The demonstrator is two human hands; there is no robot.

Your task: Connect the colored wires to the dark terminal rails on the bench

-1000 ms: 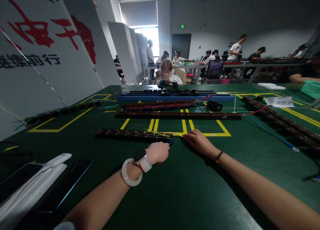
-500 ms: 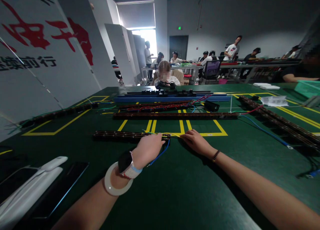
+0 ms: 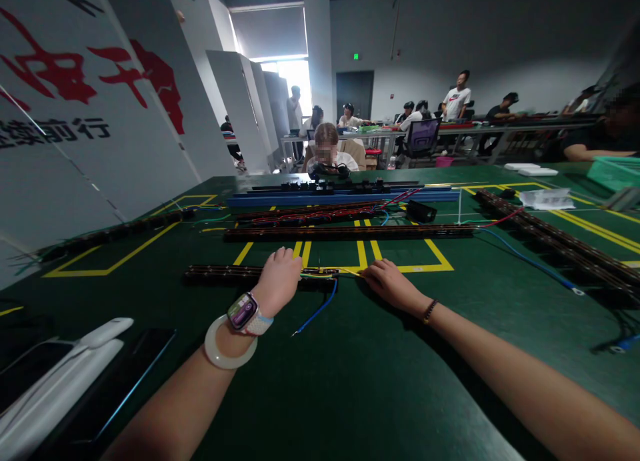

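Observation:
Just in front of me a short dark brown rail-like assembly [image 3: 220, 272] lies crosswise on the green table. My left hand [image 3: 279, 281], wearing a watch and a white bangle, is closed over its middle, on thin yellow and green wires [image 3: 320, 274] that run along the top; its fingertips are partly hidden. Beyond the right end, my right hand [image 3: 390, 282] rests low on the table, fingers pinched on the end of a yellow wire [image 3: 351, 271]. A blue wire [image 3: 316, 316] hangs off that right end and bends toward me.
A longer dark rail assembly [image 3: 350, 232] lies behind, with blue rails [image 3: 345, 198] farther back. More assemblies lie left and right. A black phone [image 3: 135, 381] and a white device [image 3: 65, 387] sit at near left. A person [image 3: 327, 155] sits across the table.
My left hand has slid left along the rail assembly, baring its right end and more of the wires. My right hand stays about where it was. The watch screen has lit up.

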